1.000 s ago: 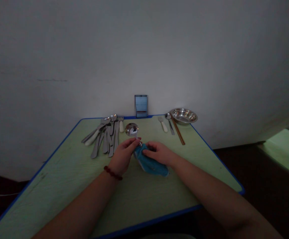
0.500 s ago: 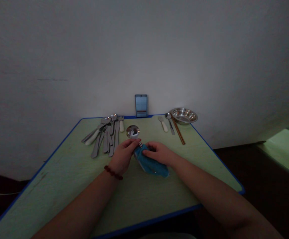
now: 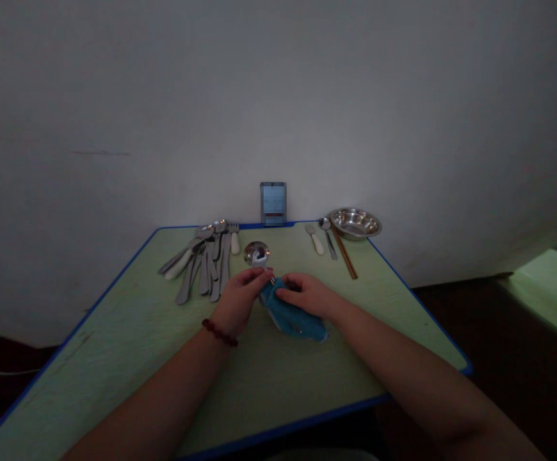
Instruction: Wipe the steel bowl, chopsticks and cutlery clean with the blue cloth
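Note:
Over the middle of the table, my left hand [image 3: 244,291], with a dark red bead bracelet at its wrist, is closed on the handle of a shiny metal ladle [image 3: 257,251]. The ladle's round bowl points away from me. My right hand [image 3: 305,294] pinches a blue cloth [image 3: 298,320] around the lower end of the handle, close to the left fingertips. A short bit of the metal shows between the two hands; the cloth hides the rest. The cloth's loose end hangs toward me.
To the left lies a pile of metal knives, spoons and forks [image 3: 206,259], some white-handled. On the right are a white-handled fork [image 3: 315,240], a spoon [image 3: 328,237], brown chopsticks [image 3: 344,253] and a steel bowl [image 3: 355,224]. A phone-like screen [image 3: 273,203] leans against the wall.
Almost nothing differs. The fingers and ladle have shifted very slightly, and a little more of the metal handle shows between my hands.

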Demonstrator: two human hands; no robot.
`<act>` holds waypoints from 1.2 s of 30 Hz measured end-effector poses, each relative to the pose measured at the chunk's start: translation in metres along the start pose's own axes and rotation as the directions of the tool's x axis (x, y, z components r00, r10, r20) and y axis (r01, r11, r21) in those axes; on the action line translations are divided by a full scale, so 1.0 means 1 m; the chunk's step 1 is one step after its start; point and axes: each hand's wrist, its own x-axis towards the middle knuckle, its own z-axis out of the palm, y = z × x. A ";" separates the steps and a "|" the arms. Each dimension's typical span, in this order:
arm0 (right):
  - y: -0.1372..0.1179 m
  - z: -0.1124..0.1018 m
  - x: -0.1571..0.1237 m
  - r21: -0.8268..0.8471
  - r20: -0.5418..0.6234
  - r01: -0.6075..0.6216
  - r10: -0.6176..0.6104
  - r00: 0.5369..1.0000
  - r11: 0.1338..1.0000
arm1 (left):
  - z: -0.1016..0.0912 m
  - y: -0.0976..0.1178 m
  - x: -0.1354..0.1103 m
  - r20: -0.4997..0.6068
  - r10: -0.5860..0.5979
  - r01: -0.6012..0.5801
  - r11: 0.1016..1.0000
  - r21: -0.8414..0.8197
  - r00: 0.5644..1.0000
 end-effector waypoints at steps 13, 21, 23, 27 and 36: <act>-0.003 0.000 -0.001 -0.051 0.016 -0.026 0.027 1.000 0.998 | -0.002 0.001 0.003 -0.034 0.012 -0.013 0.999 -0.031 0.999; -0.002 0.001 -0.001 -0.096 0.010 -0.020 0.021 1.000 0.995 | -0.005 -0.002 0.005 -0.032 0.027 -0.029 0.998 -0.054 0.999; 0.000 0.001 -0.001 -0.090 0.014 -0.024 0.025 1.000 0.996 | -0.005 -0.001 0.005 -0.038 0.016 -0.019 0.998 -0.067 0.999; 0.001 0.001 0.000 -0.093 0.018 -0.031 0.032 0.999 0.995 | -0.006 0.001 0.006 -0.056 0.011 -0.018 0.993 -0.116 0.998; -0.008 0.003 -0.002 -0.062 0.031 -0.048 0.050 0.998 0.997 | -0.010 0.004 0.010 -0.079 0.041 -0.051 0.990 -0.130 0.996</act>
